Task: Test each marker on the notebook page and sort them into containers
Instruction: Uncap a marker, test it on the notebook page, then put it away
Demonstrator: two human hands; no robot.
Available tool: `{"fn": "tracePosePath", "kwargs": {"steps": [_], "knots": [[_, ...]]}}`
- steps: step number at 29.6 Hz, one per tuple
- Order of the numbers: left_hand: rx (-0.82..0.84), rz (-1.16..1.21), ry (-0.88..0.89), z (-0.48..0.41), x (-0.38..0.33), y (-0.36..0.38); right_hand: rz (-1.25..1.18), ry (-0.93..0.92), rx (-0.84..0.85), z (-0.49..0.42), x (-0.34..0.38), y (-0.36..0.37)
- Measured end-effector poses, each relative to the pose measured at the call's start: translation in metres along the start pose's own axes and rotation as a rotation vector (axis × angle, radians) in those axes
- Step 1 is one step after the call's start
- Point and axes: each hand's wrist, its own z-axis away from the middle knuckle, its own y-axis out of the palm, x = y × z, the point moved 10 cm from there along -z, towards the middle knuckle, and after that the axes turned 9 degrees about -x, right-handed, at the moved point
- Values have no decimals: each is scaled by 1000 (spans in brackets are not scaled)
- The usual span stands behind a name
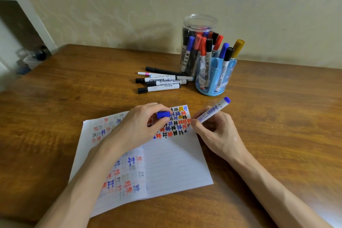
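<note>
An open lined notebook [174, 164] lies on the wooden table, its pages covered in red, blue and black test marks. My right hand [216, 131] grips a white marker with a blue end [212, 111], its tip down on the right page near the marks. My left hand [142, 126] rests on the notebook and pinches the marker's blue cap [163, 114]. Behind stand a clear plastic jar [196, 29] and a blue pen holder [214, 77], both holding several markers. Several loose markers [161, 82] lie on the table left of the holder.
The wooden table [277, 126] runs back to a pale wall. Its left corner drops off near a doorway with dim objects on the floor [33, 59]. Bare tabletop surrounds the notebook on both sides.
</note>
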Motion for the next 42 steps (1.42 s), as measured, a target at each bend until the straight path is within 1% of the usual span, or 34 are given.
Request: {"fn": "tracePosePath", "kwargs": {"steps": [2,7,11,23,29,35,39,42], "knots": [[-1,-6,1,0,0,0,8,-14,21,1,3,3],[9,-5,-9,1,0,1,43,-27,-22,1,2,-3],[15,-1,-12,3,0,1,17,-21,-35,0,-2,-4],[9,-20,0,2,0,1,13,-7,36,3,4,3],[14,-8,-14,3,1,1,-2,24,-36,-1,-4,-4],[15,-6,-14,3,-1,1,34,19,-37,0,-3,-5],[21,-8,-12,2,-1,2,58,9,-16,2,3,-3],[25,-7,-9,2,-1,2,65,38,25,2,0,1]]}}
